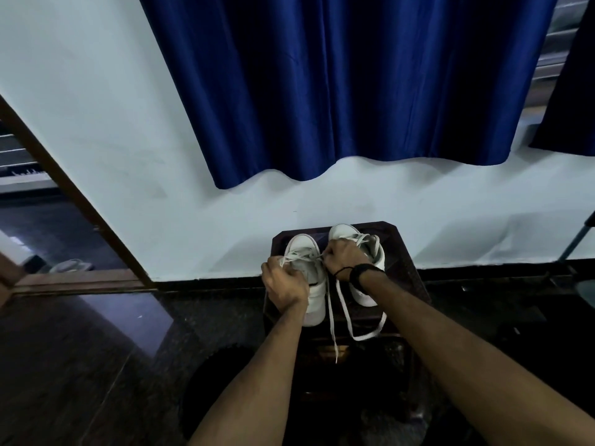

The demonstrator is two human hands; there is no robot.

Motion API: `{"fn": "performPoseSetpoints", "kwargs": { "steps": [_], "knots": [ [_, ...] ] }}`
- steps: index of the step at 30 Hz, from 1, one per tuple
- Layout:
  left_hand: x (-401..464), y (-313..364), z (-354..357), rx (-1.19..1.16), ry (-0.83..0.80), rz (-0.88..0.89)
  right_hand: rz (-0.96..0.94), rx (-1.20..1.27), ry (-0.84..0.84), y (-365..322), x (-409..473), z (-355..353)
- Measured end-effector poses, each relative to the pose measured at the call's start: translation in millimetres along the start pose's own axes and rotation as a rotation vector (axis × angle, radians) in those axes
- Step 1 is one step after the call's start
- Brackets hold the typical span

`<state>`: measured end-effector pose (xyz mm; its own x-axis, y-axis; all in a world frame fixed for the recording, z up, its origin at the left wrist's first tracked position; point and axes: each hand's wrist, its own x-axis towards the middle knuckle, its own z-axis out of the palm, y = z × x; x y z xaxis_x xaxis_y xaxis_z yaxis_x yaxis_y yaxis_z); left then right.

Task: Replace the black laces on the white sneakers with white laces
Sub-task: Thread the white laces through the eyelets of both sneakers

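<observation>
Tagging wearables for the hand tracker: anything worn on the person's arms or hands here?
Both forearms are bare, with no sleeves or gloves in view. The right hand has a black band and a thin black cord at its wrist. The left hand and its wrist carry nothing that shows.

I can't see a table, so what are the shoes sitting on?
Both white shoes stand on a dark stool. A loose white lace hangs over its front edge. The hands cover part of the top.
</observation>
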<state>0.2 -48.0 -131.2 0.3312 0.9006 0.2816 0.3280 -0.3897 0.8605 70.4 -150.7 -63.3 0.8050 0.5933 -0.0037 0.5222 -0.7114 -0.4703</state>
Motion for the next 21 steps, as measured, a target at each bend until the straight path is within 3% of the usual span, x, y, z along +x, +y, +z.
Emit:
{"fn": "performPoseSetpoints", "kwargs": {
  "steps": [4, 7, 9, 12, 15, 16, 18, 21],
  "knots": [
    [0.4, -1.1, 1.2, -0.005, -0.007, -0.019, 0.037, 0.194, -0.014, 5.6, 0.3, -27.7],
    [2.6, -1.9, 2.3, -0.001, -0.050, -0.027, 0.133, 0.882, -0.060, 7.2, -7.7, -51.9],
    [4.4, -0.9, 0.8, -0.017, -0.101, -0.033, 0.187, 1.206, -0.154, 4.4, -13.6, -67.1],
    [2.7, 7.0, -9.7, -0.024, -0.095, -0.041, 0.075, 1.292, -0.264, -8.6, -22.6, -90.1],
    [-9.4, 29.5, -31.2, -0.158, 0.051, 0.159, -0.046, 1.324, -0.285, -28.0, -29.6, -96.3],
    [-16.5, 41.4, -38.7, -0.277, 0.000, 0.247, -0.067, 1.337, -0.260, -36.7, -29.0, -93.5],
    [-36.0, 69.1, -50.2, -0.504, -0.328, 0.259, -0.055, 1.392, -0.195, -49.0, -26.1, -84.6],
    [-45.1, 85.5, -58.7, -0.787, -0.866, -0.106, -0.010, 1.358, -0.073, -52.4, -20.3, -74.2]
  ]
}}
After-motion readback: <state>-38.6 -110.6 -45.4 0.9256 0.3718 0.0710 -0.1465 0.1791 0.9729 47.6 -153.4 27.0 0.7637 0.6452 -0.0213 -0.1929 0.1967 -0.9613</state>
